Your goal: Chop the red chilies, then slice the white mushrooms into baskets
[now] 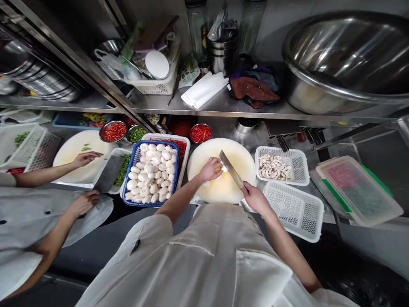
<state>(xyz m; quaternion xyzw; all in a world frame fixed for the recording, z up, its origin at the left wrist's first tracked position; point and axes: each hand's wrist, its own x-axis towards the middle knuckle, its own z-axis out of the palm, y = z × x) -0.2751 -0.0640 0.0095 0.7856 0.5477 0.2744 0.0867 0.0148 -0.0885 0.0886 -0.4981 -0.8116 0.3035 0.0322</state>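
On the round cutting board, my left hand is closed on a white mushroom. My right hand grips the handle of a cleaver, whose blade stands beside the mushroom and slants toward the upper left. A small white piece lies on the board below my left hand. To the left, a blue basket is heaped with whole mushrooms. Sliced mushrooms fill part of a white basket on the right.
A second white basket overhangs the front edge. Behind the board stands a bowl of red chillies. At left a co-worker's hand holds another cleaver. The steel shelf above carries a large steel bowl.
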